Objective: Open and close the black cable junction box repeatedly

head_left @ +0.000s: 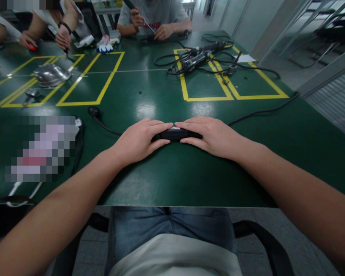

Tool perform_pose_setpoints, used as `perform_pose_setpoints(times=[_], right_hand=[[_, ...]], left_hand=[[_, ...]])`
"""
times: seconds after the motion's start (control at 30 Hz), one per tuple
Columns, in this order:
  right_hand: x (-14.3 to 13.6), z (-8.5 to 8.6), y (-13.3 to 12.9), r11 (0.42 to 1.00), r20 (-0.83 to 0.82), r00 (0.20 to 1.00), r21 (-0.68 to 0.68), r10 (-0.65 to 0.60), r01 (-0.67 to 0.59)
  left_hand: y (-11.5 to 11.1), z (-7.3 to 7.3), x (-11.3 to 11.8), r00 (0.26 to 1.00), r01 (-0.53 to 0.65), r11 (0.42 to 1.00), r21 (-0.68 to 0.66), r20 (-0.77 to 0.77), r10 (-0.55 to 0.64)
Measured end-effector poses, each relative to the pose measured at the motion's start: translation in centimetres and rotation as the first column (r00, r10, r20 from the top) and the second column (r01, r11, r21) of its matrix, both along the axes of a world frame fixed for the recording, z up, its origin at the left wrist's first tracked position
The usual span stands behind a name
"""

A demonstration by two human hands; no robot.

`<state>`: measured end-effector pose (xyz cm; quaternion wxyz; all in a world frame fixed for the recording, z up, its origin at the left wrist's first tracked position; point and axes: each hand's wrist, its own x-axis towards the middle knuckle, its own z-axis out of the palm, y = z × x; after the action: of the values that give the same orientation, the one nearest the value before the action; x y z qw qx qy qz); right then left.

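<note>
A dark elongated device (174,134) with a small pale label on top lies on the green table (161,180). My left hand (139,138) grips its left end, thumb along the near side and fingers along the far side. On the right end, my right hand (215,136) holds it the same way. A black cable runs out past my left hand to a round black end piece (94,111). Another black cable (261,112) leads from beside my right hand to the table's right edge. Both palms hide the device's ends.
Black tools with tangled cables (197,60) lie at the back right within yellow tape. A shiny metal part (51,75) sits at the back left, near gloves (105,45). A blurred item (46,147) lies at left. Across the table, people's hands hold tools.
</note>
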<state>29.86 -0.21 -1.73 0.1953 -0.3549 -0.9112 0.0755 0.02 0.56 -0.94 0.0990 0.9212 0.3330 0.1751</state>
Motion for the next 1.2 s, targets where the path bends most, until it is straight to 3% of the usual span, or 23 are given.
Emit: perform_pose_setpoints(times=[0.5,1.2], right_hand=[[-0.16,-0.33,-0.19,0.999,-0.017,1.000,0.052,-0.009,0.010],[-0.45,0.23,-0.38,0.998,-0.074,0.996,-0.039,-0.053,0.050]], left_hand=[[-0.41,0.23,0.25,0.999,-0.042,0.998,-0.037,-0.013,0.042],[-0.50,0.35,0.19,0.999,-0.016,0.999,-0.041,0.039,0.017]])
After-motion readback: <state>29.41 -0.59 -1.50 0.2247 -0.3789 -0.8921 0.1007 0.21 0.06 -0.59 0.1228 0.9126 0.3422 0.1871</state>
